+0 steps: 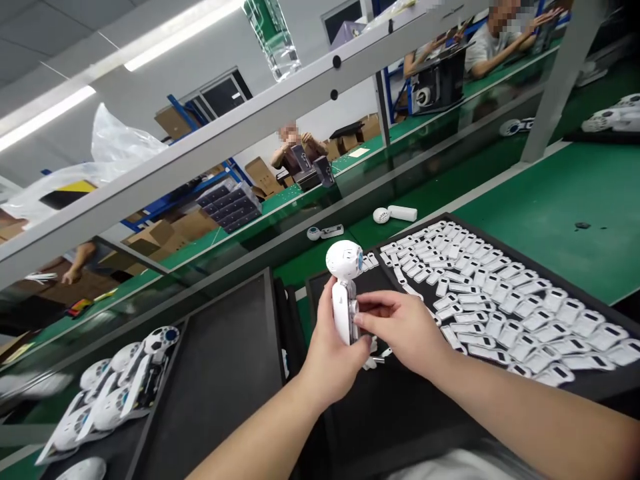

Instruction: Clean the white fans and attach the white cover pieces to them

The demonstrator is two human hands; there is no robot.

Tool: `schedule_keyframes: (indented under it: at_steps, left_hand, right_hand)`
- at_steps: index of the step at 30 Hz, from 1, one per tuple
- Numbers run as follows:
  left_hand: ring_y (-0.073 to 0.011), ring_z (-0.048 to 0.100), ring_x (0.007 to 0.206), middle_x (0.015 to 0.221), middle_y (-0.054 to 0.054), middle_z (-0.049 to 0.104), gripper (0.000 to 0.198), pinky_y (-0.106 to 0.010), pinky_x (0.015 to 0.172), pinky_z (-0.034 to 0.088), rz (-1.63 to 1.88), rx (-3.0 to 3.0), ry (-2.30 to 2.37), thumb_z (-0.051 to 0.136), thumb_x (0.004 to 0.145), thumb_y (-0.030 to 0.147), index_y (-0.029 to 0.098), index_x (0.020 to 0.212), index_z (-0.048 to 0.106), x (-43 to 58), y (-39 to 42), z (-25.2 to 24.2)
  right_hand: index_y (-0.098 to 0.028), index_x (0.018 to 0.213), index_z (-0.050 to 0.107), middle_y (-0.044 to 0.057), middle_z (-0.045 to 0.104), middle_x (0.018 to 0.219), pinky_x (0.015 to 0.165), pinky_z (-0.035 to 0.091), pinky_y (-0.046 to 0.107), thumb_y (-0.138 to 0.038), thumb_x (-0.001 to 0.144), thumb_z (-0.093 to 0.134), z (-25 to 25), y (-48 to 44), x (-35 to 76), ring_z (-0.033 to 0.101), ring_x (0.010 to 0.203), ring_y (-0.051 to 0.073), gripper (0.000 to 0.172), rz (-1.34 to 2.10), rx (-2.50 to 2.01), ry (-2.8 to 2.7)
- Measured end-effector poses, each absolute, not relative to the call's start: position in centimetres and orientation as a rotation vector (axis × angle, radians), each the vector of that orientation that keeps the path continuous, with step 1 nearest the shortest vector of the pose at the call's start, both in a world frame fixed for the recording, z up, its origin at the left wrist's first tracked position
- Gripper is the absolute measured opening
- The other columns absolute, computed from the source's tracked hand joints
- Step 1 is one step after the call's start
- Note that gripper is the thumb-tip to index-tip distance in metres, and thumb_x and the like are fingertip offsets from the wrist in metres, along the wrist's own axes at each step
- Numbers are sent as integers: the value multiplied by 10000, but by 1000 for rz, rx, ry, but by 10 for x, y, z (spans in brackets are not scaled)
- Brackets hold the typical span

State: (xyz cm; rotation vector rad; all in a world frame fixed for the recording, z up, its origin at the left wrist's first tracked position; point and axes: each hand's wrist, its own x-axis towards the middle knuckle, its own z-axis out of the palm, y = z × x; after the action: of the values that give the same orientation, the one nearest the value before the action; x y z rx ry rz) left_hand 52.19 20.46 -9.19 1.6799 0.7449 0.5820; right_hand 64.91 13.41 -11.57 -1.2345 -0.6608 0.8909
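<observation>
A white handheld fan (344, 260) with a round, vented head and a bluish ring stands upright between my hands. My left hand (327, 363) wraps round its handle from the left and below. From the right, my right hand (413, 330) pinches the side of the handle with thumb and fingertips. What lies under those fingertips is mostly hidden. Below the handle, small white and metallic bits show beside my left thumb, too unclear to name. Just right of my right hand, many small white frame-like covers (500, 293) with dark windows lie in rows on a black tray (400, 413).
Several white fans (113, 407) are grouped at the lower left beside a black tray (215, 373). Two more, a fan (383, 215) and a smaller-looking fan (325, 232), lie on the green surface ahead. A grey metal beam (200, 143) crosses above. Other people work behind it.
</observation>
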Motion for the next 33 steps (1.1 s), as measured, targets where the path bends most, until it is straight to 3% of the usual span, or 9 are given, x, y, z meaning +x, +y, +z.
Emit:
schedule_keyframes:
  at_steps: [3,5,8,11,17,20,24,29,33]
  left_hand:
    - [-207,617,982,1243,-64,583,886,-294,807,524,658,1525,740,705,667,80,312,1446,355,521,212,-93]
    - [-162,597,806,1056,-31,601,794,-271,683,511,706,1377,728,677,609,67,279,1337,442,521,221,-90]
    - [-134,561,736,984,-12,559,581,-252,589,477,779,1200,690,661,578,98,241,1124,521,520,235,-82]
    - [-122,555,743,1012,-11,548,520,-257,594,484,834,1102,666,662,575,105,233,1062,533,517,247,-75]
    - [-124,556,753,980,-4,554,513,-258,604,489,938,1074,634,649,582,81,234,1059,535,515,245,-65]
    - [-134,566,753,977,-9,562,550,-257,595,495,915,1108,558,669,581,82,237,1087,519,516,231,-59]
    - [-126,556,671,836,4,579,553,-243,570,478,856,1151,564,640,590,60,223,1099,499,513,216,-57]
    - [-145,575,691,879,-4,595,565,-268,584,492,842,1114,513,670,566,73,225,1084,502,507,211,-55]
    - [-174,581,681,890,-32,606,518,-295,566,491,846,1003,409,673,669,266,225,1157,505,509,210,-52]
  right_hand:
    - [-196,1192,664,97,660,1181,852,568,381,-364,811,668,-140,127,650,670,968,227,417,653,-1353,-1003]
    - [-178,1247,613,121,651,1180,918,531,447,-324,829,662,-170,116,650,633,1056,280,446,412,-1564,-1329]
    - [-141,1084,659,140,682,976,784,533,482,-218,776,687,-219,100,650,646,918,340,319,137,-1903,-1783]
    - [-173,912,667,103,682,839,674,518,407,-132,854,541,-240,91,656,667,784,295,145,128,-1979,-2002]
    - [-202,1067,590,67,696,778,597,492,323,-296,984,381,-173,89,678,673,649,218,244,-18,-1671,-1486]
    - [-225,962,542,47,649,691,545,473,313,-317,990,353,-145,92,668,635,569,206,213,-58,-1428,-1313]
    - [-225,969,543,4,618,589,448,399,302,-293,992,360,-144,98,647,602,465,198,197,60,-1538,-1512]
    - [-241,991,533,28,657,666,496,464,296,-295,996,371,-148,89,649,635,523,203,172,-50,-1448,-1442]
    - [-237,1015,546,21,673,694,496,486,278,-290,1000,382,-144,83,648,653,546,193,173,-72,-1476,-1507]
